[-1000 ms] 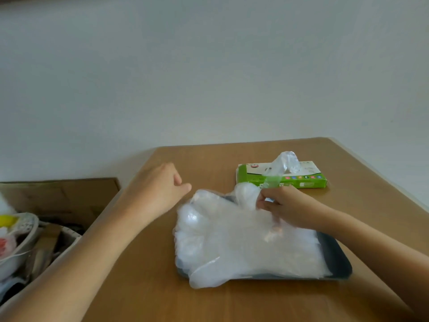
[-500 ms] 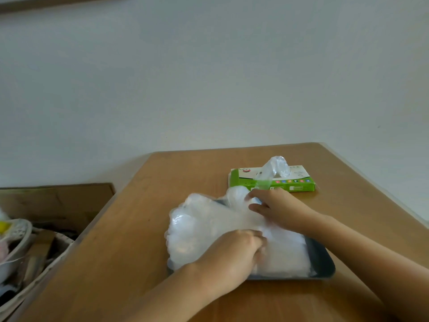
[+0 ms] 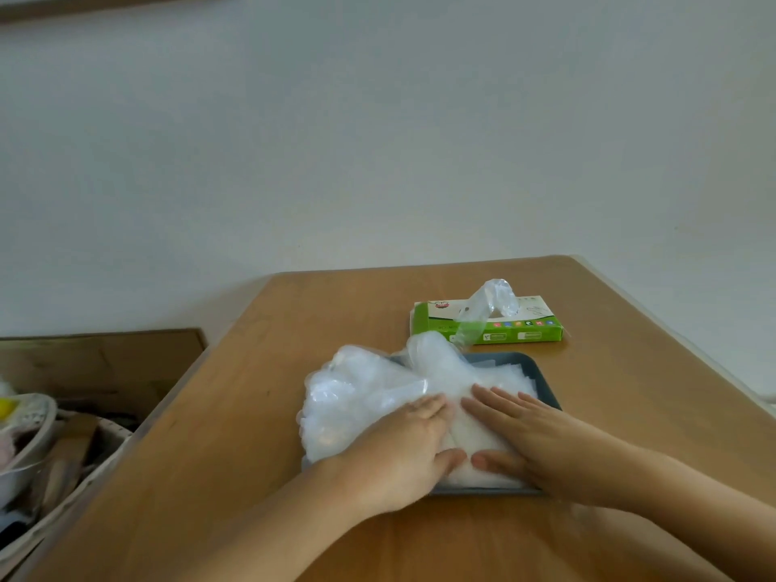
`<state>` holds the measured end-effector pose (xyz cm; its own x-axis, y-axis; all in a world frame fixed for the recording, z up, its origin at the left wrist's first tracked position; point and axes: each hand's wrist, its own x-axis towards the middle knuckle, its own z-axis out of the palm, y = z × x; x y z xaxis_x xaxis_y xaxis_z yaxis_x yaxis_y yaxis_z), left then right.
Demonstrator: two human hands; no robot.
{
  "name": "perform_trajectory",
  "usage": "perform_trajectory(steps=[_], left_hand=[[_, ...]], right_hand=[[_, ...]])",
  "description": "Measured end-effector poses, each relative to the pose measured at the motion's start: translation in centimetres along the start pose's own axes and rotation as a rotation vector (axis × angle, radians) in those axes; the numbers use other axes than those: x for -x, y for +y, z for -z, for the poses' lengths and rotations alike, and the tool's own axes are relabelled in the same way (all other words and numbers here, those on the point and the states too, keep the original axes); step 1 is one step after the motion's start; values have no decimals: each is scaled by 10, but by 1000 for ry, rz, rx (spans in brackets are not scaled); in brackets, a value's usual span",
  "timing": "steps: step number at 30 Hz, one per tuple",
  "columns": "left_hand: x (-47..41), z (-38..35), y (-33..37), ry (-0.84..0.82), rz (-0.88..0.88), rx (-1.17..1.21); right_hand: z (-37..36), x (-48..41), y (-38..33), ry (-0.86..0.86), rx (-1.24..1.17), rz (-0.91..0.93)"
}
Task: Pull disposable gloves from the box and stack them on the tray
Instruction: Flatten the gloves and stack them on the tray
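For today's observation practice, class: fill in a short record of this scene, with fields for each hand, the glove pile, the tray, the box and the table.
left hand: laid flat, pressing down on the glove pile
right hand: fingers straight, pressing the same pile beside the left
glove pile: clear gloves heaped on the tray, spilling over its left edge
tray: dark, lying on the table
box: green, behind the tray, one glove sticking up from its opening
table: brown wood
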<state>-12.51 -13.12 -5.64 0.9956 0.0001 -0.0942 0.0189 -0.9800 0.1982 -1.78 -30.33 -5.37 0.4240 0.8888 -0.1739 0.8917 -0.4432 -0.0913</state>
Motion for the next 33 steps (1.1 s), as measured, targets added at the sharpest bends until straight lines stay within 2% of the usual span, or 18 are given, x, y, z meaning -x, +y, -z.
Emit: perform_trajectory(steps=[3,5,10,16,17,19,22,23,25,27,29,33], left_hand=[[0,12,-23,-60,92,-209],[0,19,-44,-85,190,-262],[13,28,-67,-206,235,-195],[17,56,-63,-241,265,-68],[12,64,-60,-205,268,-30],[-1,81,-53,-76,258,15],[-33,97,-47,106,235,66],[-47,102,-44,149,217,94],[-75,104,-38,184,184,132],[-103,101,-33,163,173,118],[-127,93,-31,108,202,105],[-155,72,-36,-50,282,103]], right_hand=[[-1,-3,1,-32,91,-5],[0,-3,2,-48,116,-24],[8,1,7,-115,122,-75],[23,3,17,-138,17,-115],[29,0,22,-67,-55,-141],[42,-12,35,236,-233,-170],[60,-35,69,646,-270,-232],[65,-44,81,704,-252,-213],[71,-61,92,701,-199,-123],[69,-79,93,633,-96,-56],[61,-97,93,642,-28,-14],[53,-109,98,894,-187,14]])
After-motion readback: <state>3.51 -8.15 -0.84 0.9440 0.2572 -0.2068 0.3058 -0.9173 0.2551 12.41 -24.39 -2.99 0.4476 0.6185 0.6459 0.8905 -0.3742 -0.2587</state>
